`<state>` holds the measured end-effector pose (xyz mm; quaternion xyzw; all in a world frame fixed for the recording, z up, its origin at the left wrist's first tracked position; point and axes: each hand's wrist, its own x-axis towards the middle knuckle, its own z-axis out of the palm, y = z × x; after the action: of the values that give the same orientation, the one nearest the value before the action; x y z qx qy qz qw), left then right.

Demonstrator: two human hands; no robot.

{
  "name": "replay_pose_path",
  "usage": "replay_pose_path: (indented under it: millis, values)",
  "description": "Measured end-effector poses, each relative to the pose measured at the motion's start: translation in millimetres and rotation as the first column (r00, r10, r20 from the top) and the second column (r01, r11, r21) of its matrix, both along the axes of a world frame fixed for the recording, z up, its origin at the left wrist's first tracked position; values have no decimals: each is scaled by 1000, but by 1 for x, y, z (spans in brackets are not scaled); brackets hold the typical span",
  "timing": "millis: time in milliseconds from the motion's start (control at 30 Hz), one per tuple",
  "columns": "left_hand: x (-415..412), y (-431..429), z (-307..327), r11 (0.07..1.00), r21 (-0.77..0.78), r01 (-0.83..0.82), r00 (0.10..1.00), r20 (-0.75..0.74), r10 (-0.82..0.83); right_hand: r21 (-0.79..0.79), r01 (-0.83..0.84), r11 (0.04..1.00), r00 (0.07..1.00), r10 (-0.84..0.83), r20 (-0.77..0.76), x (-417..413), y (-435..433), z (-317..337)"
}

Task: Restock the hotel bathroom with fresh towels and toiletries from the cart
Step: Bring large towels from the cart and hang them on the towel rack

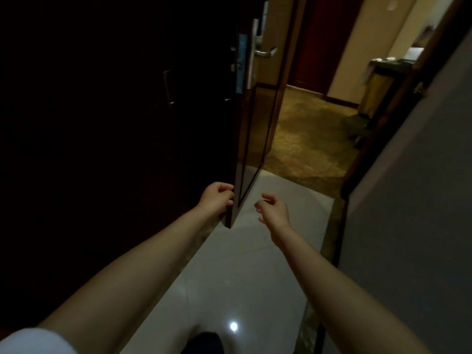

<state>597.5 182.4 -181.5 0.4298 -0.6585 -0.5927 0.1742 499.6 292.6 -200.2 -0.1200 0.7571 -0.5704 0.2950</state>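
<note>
A dark wooden room door (245,139) stands partly open in front of me. My left hand (217,199) grips its free edge low down, fingers wrapped around the edge. Just to the right of that edge my right hand (274,209) hovers with fingers spread and nothing in it. Out in the corridor at the far right stands the housekeeping cart (378,83), with a yellow bag on its side and pale items on top; the doorframe hides part of it. No towels or toiletries can be made out clearly.
The door's silver lever handle (265,52) is up high. A white glossy tile floor (242,277) leads to patterned corridor carpet (306,134). A grey wall (413,200) closes the right side; dark cupboard doors (102,123) fill the left.
</note>
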Motion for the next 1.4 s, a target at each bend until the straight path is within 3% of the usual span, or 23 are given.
replay_pose_path:
  millis: [267,467,700,1200,1400]
  values:
    - [-196,-77,-11,976,-1,219,976,12,-219,-14,225,974,974,-224,16,-172,-62,-5]
    - [-350,-148,6,928,-44,369,929,-10,-370,-59,379,924,925,-379,0,-304,-121,12]
    - [-485,-183,-1,855,8,519,854,38,-519,-50,502,864,865,-500,46,-431,-151,4]
    - [-841,-256,-2,853,57,518,854,15,-520,82,462,883,885,-465,18,-790,-218,-1]
    - [-945,-285,-5,865,76,496,867,12,-498,14,498,867,865,-497,69,-894,-242,1]
